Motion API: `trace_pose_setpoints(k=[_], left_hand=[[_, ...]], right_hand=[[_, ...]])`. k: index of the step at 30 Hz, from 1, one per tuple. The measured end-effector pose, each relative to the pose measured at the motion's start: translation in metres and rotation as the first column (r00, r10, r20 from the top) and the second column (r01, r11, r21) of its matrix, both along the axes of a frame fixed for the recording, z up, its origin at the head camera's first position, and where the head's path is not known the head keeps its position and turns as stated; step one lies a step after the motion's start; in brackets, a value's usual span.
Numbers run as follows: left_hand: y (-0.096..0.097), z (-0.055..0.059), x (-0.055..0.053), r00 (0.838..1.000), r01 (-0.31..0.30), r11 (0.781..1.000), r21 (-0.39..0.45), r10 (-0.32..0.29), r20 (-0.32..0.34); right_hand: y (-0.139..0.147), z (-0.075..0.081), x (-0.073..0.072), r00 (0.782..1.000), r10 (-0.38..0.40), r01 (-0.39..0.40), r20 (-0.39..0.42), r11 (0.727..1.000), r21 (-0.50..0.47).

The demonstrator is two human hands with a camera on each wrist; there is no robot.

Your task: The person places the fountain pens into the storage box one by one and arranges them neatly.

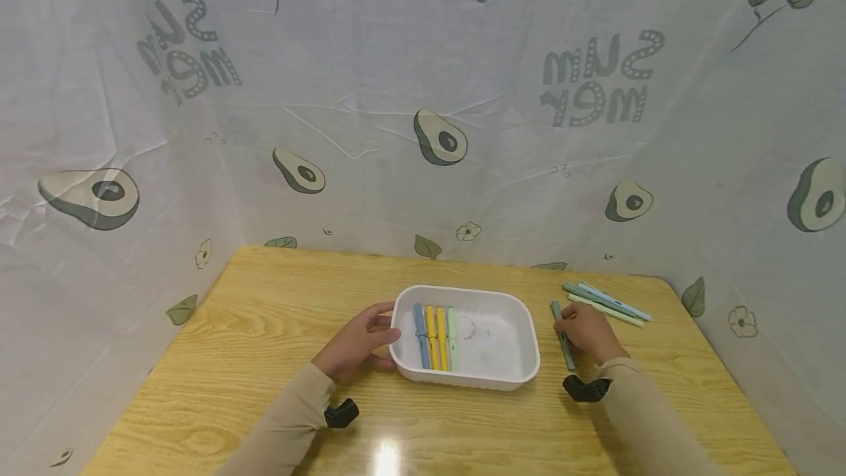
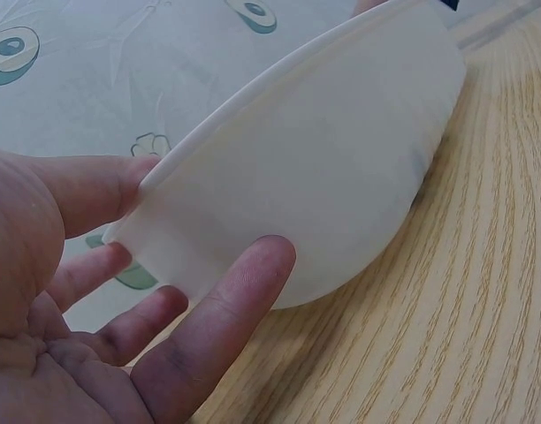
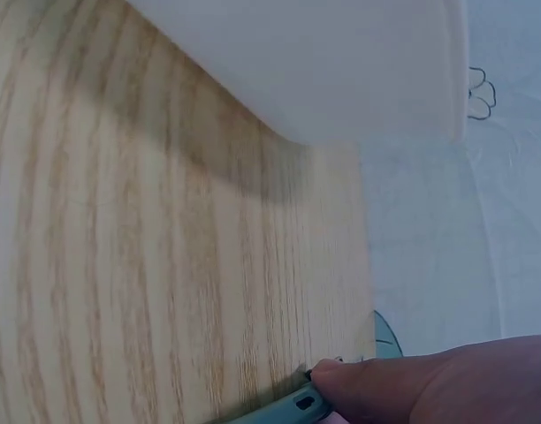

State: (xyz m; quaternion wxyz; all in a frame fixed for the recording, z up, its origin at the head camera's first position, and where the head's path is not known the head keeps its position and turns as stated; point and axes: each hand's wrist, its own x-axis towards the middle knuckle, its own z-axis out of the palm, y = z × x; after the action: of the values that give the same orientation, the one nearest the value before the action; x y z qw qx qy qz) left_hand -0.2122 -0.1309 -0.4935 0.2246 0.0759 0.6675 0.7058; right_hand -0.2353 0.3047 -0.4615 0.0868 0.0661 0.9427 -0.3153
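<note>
On the wood-grained worktop point(image 1: 264, 314), beside the right edge of a white rectangular plastic tray point(image 1: 496, 344), the right hand point(image 1: 587, 330) pinches a slim grey-green plastic pen point(image 1: 565, 348); the left hand point(image 1: 360, 338) grips the left rim. Likely pick-up; the next move calls for clearing the right edge.

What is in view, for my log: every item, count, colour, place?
Tray: one, white, on table
Pens: four, blue, yellow (two), light green, in tray
Loose pens: three, dark green, light blue, pale green, table's right rear
Held pen: one, grey-green, right of tray
Table: one, yellowish wood, under tray
Printed sheeting: count unclear, pale grey, behind table
Wrist devices: two, black, by sleeves
Sleeves: two, beige, lower frame
Left hand: one, gripping tray's left end
Right hand: one, pinching held pen
</note>
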Motion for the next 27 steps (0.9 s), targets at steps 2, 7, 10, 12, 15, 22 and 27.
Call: trace_pose_setpoints(k=[2,7,10,12,15,22,27], left_hand=[[0.0,0.0,0.0,1.0,-0.001,1.0,0.003,0.001,-0.001],[-0.001,0.0,0.0,1.0,-0.003,1.0,0.007,0.003,0.001],[-0.001,-0.001,0.0,1.0,-0.006,1.0,0.004,0.006,0.003],[-0.001,-0.002,0.0,1.0,-0.008,1.0,0.006,0.007,0.005],[-0.001,-0.002,0.001,1.0,-0.008,1.0,0.012,0.008,0.004],[0.0,-0.001,0.001,1.0,-0.011,1.0,0.008,0.011,-0.001],[-0.001,-0.001,0.001,1.0,-0.01,1.0,0.004,0.01,-0.003]], right_hand=[[-0.001,0.0,0.002,1.0,0.006,-0.006,-0.005,1.0,0.013],[-0.002,0.0,0.007,1.0,-0.001,0.001,-0.002,1.0,0.007],[-0.002,0.0,0.01,1.0,0.008,-0.008,-0.007,1.0,0.029],[-0.002,0.001,0.011,1.0,0.022,-0.021,-0.011,0.999,0.05],[-0.004,0.001,0.013,0.999,0.036,-0.034,-0.02,0.996,0.08],[-0.007,0.004,0.017,0.999,0.043,-0.042,-0.008,0.995,0.096],[-0.008,0.004,0.02,0.999,0.047,-0.048,0.018,0.995,0.086]])
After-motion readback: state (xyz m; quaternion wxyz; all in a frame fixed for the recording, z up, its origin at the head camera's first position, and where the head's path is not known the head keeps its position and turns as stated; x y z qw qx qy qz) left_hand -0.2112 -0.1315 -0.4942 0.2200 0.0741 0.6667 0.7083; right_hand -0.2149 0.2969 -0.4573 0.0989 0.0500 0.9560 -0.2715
